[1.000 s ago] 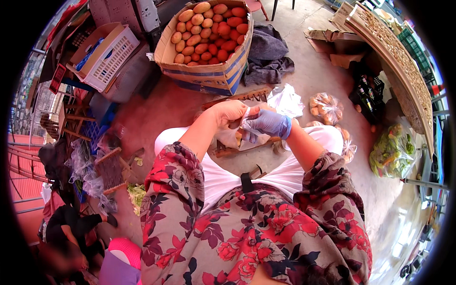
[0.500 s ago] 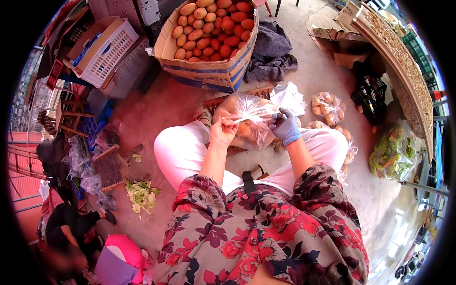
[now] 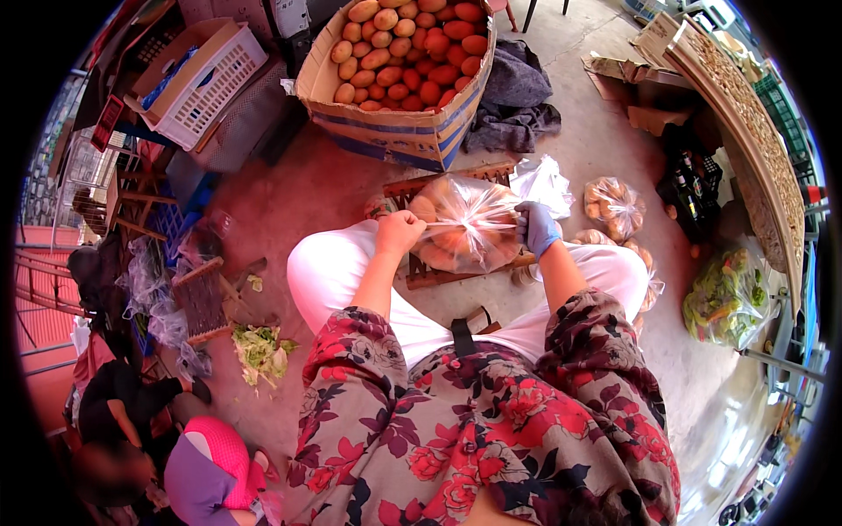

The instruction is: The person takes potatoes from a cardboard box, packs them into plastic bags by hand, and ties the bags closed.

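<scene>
Between my knees, a clear plastic bag [image 3: 469, 247] full of rounded orange-tan produce rests on a low wooden slatted stand [image 3: 425, 279]. Its gathered top is stretched sideways between my two hands. My bare left hand [image 3: 401, 231] is closed on the twisted plastic at the left. At the right, my right hand [image 3: 538, 228], in a blue glove, grips the opposite end with curled fingers. Just beyond it lies a stack of white plastic bags [image 3: 541, 182]. Ahead stands a large cardboard box [image 3: 386, 131] of oval orange-red produce [image 3: 408, 66].
More filled bags [image 3: 614, 209] sit on the floor to my right, near a bag of leafy greens [image 3: 726, 298]. Loose leaves [image 3: 261, 355] lie at left beside a small wooden stool [image 3: 200, 302]. A white basket [image 3: 203, 88] stands far left. Two people [image 3: 215, 469] are at lower left.
My hands have drawn further apart, the left one moving left, pulling the bag's top into a taut twist. The view has shifted slightly.
</scene>
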Available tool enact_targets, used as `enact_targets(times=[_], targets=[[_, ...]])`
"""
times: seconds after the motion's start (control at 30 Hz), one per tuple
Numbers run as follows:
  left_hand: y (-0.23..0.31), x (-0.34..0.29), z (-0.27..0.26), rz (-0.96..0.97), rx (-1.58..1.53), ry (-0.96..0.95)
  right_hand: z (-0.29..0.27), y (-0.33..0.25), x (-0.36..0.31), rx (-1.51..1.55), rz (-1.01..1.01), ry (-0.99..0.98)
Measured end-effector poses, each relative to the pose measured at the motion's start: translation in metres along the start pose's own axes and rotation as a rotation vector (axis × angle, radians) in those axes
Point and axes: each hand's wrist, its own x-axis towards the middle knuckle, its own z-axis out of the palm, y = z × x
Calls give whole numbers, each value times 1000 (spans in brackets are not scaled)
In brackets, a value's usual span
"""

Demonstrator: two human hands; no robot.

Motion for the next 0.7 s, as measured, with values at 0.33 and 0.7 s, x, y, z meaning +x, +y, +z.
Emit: enact_targets(times=[0.33, 0.7], targets=[[98, -51, -15, -236, -1065, -650, 29, -28, -94, -226, 46, -690], [58, -39, 4, -125, -812, -371, 30, -18, -68, -323, -181, -309]])
